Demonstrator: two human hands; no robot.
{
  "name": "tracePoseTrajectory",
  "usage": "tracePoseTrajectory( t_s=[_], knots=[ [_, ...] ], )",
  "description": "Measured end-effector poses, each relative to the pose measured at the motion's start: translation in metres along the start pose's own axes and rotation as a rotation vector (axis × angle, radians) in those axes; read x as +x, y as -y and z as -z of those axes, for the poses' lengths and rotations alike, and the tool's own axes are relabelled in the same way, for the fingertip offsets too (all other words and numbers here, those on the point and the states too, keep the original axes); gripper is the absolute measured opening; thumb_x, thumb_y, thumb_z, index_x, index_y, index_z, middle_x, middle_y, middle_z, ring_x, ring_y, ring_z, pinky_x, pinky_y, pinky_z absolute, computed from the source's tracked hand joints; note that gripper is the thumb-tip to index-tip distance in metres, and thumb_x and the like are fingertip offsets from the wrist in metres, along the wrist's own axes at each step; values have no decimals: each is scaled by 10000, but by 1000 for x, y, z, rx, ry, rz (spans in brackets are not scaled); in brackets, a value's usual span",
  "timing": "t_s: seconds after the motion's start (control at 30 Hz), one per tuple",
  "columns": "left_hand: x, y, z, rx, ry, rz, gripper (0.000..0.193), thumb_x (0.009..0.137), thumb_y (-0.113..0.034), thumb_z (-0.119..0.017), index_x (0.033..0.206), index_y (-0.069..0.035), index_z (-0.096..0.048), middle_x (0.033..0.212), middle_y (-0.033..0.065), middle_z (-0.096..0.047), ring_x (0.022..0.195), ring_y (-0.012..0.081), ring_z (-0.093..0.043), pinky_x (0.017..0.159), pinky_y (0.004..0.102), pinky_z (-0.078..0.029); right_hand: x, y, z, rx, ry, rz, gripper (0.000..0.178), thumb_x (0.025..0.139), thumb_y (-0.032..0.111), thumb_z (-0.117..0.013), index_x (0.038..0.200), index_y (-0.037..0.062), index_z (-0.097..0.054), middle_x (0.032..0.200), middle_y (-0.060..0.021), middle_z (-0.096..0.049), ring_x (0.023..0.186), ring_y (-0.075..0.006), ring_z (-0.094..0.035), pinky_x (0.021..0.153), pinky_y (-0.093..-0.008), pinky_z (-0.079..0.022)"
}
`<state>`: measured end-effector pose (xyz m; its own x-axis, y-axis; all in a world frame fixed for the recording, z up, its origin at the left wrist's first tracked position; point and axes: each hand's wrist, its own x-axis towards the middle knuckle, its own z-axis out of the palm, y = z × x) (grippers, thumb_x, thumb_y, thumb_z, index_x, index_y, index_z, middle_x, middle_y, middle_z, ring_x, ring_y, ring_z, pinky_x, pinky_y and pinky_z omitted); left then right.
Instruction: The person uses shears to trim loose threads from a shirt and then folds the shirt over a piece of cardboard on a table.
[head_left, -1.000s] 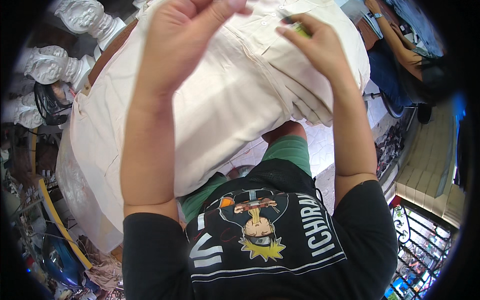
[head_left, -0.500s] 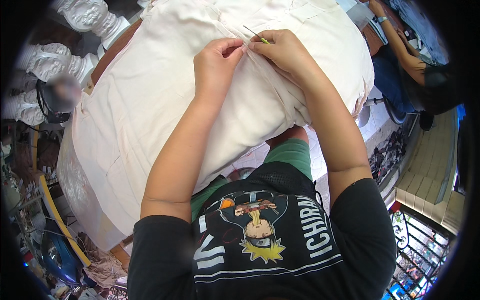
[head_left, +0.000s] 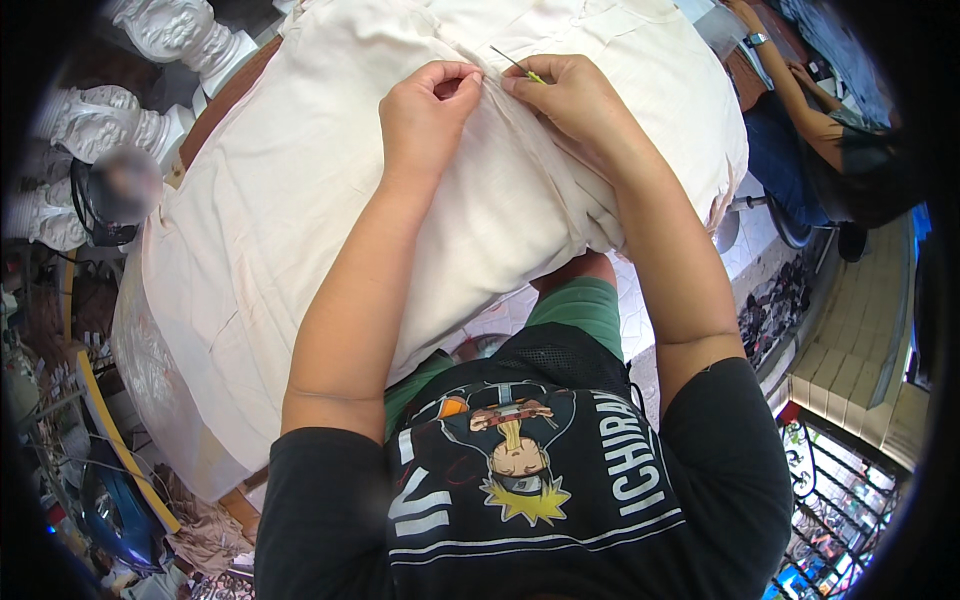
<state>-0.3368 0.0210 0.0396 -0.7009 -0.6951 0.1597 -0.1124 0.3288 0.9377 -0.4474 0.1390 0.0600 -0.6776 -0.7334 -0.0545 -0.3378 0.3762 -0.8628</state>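
Note:
A large cream-white cloth (head_left: 300, 200) lies spread and creased in front of me, with a raised fold or seam (head_left: 520, 140) running toward me. My left hand (head_left: 425, 115) is closed in a pinch beside the far part of that fold; what its fingertips hold is too small to make out. Just right of the fold, my right hand (head_left: 575, 100) is closed around a thin tool (head_left: 533, 77) like a seam ripper, with a yellow-green handle. Its slim dark shaft points up and left, away from the cloth. A small gap separates the two hands.
White carved pedestals (head_left: 95, 125) stand at the left, near a dark object (head_left: 100, 200). A yellow bar (head_left: 125, 440) and clutter lie lower left. Another person's arm (head_left: 790, 90) reaches over a table at upper right. A black metal grille (head_left: 840, 510) is at lower right.
My hands, which met at the fold, have come slightly apart. The left hand shifted a little up and left. The tool stays in my right hand.

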Motion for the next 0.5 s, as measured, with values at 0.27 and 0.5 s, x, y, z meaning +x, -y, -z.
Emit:
tracePoseTrajectory(
  t_s=[0.27,0.5],
  knots=[
    [3,1,3,-61,58,13,194,827,-143,-665,948,8,-680,866,63,-691,807,103,-639,739,214,-487,-17,19,8,-551,-241,352,271,788,299,-662,907,56,-641,853,-124,-664,788,-269,-647,684,-346,-488],
    [1,-6,3,8,51,-12,181,815,-157,-680,917,-7,-695,840,52,-694,791,96,-638,715,218,-488,-21,26,8,-729,-254,480,184,788,241,-629,847,67,-630,784,-81,-634,722,-269,-629,608,-383,-482]
  ],
)
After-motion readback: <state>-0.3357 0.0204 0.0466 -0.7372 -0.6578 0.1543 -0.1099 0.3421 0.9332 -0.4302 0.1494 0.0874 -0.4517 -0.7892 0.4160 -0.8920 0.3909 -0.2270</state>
